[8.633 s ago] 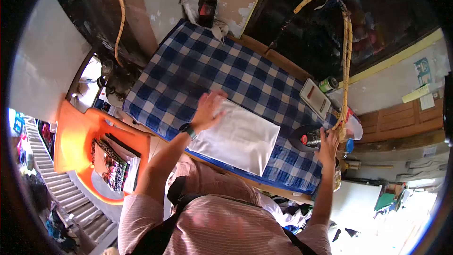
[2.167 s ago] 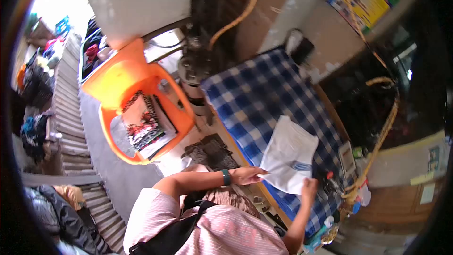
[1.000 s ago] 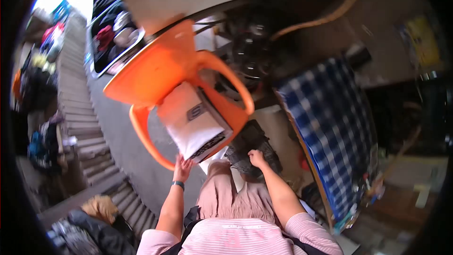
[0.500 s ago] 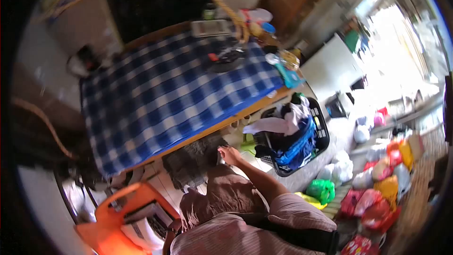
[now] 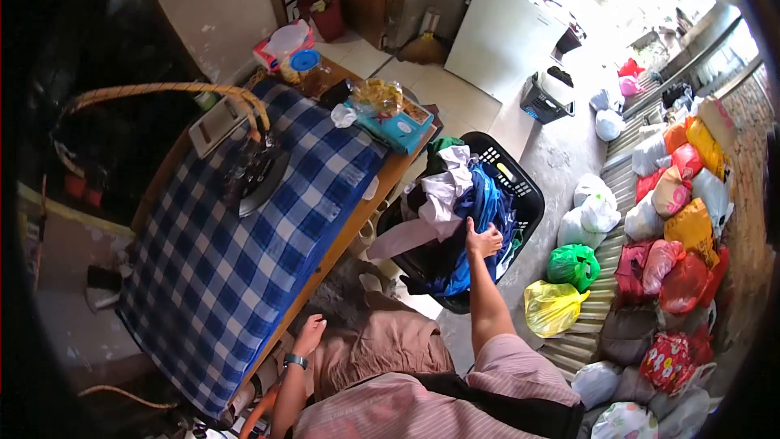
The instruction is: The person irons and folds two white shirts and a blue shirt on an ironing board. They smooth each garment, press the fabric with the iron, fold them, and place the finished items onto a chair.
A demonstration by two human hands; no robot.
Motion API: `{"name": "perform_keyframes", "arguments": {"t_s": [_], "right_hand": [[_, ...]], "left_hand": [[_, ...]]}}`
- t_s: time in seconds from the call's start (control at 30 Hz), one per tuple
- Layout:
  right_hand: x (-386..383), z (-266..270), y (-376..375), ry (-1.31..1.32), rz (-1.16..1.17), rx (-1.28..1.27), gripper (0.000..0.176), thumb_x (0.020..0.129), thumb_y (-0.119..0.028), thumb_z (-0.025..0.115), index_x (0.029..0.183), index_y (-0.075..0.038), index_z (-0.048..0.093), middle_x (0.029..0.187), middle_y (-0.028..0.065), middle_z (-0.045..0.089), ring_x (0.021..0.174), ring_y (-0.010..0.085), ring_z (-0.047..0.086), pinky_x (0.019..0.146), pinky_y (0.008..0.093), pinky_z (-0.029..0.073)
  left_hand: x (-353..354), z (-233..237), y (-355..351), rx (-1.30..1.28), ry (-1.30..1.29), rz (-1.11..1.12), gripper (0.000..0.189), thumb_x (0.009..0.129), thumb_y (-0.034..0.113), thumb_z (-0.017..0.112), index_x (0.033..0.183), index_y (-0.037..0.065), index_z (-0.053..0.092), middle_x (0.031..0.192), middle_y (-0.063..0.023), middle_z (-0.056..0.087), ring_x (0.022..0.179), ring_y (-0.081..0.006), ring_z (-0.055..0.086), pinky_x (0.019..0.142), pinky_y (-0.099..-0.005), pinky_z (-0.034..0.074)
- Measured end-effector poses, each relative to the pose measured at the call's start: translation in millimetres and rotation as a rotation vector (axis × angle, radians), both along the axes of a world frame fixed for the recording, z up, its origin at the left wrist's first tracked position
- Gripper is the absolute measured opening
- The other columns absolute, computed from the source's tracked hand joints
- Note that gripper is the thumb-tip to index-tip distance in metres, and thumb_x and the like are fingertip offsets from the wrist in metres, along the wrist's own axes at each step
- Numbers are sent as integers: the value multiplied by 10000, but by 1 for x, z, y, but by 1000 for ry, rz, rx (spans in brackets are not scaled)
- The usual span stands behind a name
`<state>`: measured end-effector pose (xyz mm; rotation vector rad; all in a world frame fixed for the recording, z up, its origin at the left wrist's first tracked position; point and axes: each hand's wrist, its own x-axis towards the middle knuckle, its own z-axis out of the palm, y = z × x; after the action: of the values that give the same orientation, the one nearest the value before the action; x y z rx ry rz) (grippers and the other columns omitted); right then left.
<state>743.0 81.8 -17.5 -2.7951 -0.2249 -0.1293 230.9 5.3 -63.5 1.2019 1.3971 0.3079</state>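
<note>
My right hand (image 5: 484,239) reaches over a black laundry basket (image 5: 528,187), thumb apart from the fingers, against blue clothes (image 5: 486,203); no grip on them shows. White cloth (image 5: 443,195) lies beside the blue clothes and hangs over the basket's left side. My left hand (image 5: 309,335), with a watch on its wrist, is near my lap beside the table's edge, its fingers curled loosely; whether it holds anything is unclear. On the blue checked cloth (image 5: 244,260) of the table rests a dark iron (image 5: 262,183).
A blue pack (image 5: 398,126) and a blue-lidded jar (image 5: 305,63) stand at the table's far end. Tied plastic bags, among them a yellow one (image 5: 554,309) and a green one (image 5: 574,267), lie on the right. A white cabinet (image 5: 504,36) is beyond the basket.
The view has turned right towards the basket. My right hand has moved from near my knees to the clothes in the basket. My left hand has come into view beside my lap.
</note>
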Motion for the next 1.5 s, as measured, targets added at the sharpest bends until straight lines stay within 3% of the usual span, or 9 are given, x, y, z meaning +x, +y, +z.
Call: {"name": "perform_keyframes", "arguments": {"t_s": [0.3, 0.6, 0.7, 0.73, 0.87, 1.07, 1.13, 1.27, 1.5], "right_hand": [[23, -6, 19, -153, -42, 676, 286, 965, -276, 449, 977, 9, 442, 805, 234, 571, 745, 421, 568, 715, 484, 444], [-94, 257, 42, -86, 775, 988, 179, 945, -181, 517, 847, -40, 470, 657, 33, 447, 594, 131, 428, 544, 309, 378], [-179, 293, 11, 894, 901, 1388, 225, 846, -192, 638, 824, -53, 463, 643, 79, 417, 543, 232, 463, 504, 356, 371], [-195, 278, 7, 80, 1522, 1118, 317, 765, -281, 700, 806, -61, 475, 620, 96, 433, 535, 269, 483, 487, 388, 373], [-308, 335, 0, 787, 2484, 1041, 273, 787, -148, 691, 967, -70, 501, 768, 83, 528, 641, 305, 573, 539, 409, 440], [-386, 329, 7, 497, 2403, 888, 262, 683, -205, 803, 807, -87, 605, 745, 80, 622, 657, 259, 634, 558, 345, 496], [-395, 343, 21, 241, 2218, 963, 280, 661, -222, 814, 823, -88, 630, 727, 83, 629, 623, 263, 625, 560, 354, 496], [-408, 352, 61, -12, 1933, 978, 176, 740, -182, 761, 779, -62, 638, 706, 91, 603, 672, 288, 580, 582, 394, 459], [-494, 341, 129, 486, 2415, 620, 199, 807, -178, 724, 925, -28, 669, 810, 76, 605, 711, 214, 571, 646, 339, 443]], "left_hand": [[48, 67, 42, -109, -107, -204, 450, 919, 242, 616, 1282, 14, 479, 1061, -86, 624, 992, -168, 590, 883, -308, 471], [58, 152, 95, -76, -304, -333, 481, 949, 230, 590, 1348, 23, 418, 1217, -87, 543, 1141, -163, 513, 982, -300, 407], [62, 178, 118, 105, -441, -344, 515, 998, 401, 445, 1362, 36, 437, 1183, -42, 562, 1081, -144, 539, 960, -289, 422], [60, 188, 125, 121, -441, -312, 515, 998, 401, 445, 1362, 36, 437, 1183, -42, 562, 1081, -144, 539, 960, -289, 422], [37, 257, 153, -238, -1180, 250, 692, 942, 618, 341, 1330, 65, 492, 1166, -65, 602, 1055, -185, 579, 938, -310, 456], [-62, 375, 164, 299, -1276, 569, 804, 879, 728, 323, 1316, 79, 507, 1169, -87, 616, 1052, -225, 594, 927, -332, 476], [-126, 361, 163, 360, -1633, 180, 846, 829, 761, 387, 1287, 62, 516, 1186, -124, 614, 1055, -260, 598, 932, -371, 483], [-208, 367, 124, 794, -978, 913, 519, 884, 434, 577, 1191, 16, 557, 1119, -133, 635, 1036, -263, 603, 916, -388, 481], [-269, 358, 63, 657, -938, 899, 126, 849, 165, 591, 807, 48, 611, 889, -117, 671, 803, -217, 651, 741, -362, 537]]}}
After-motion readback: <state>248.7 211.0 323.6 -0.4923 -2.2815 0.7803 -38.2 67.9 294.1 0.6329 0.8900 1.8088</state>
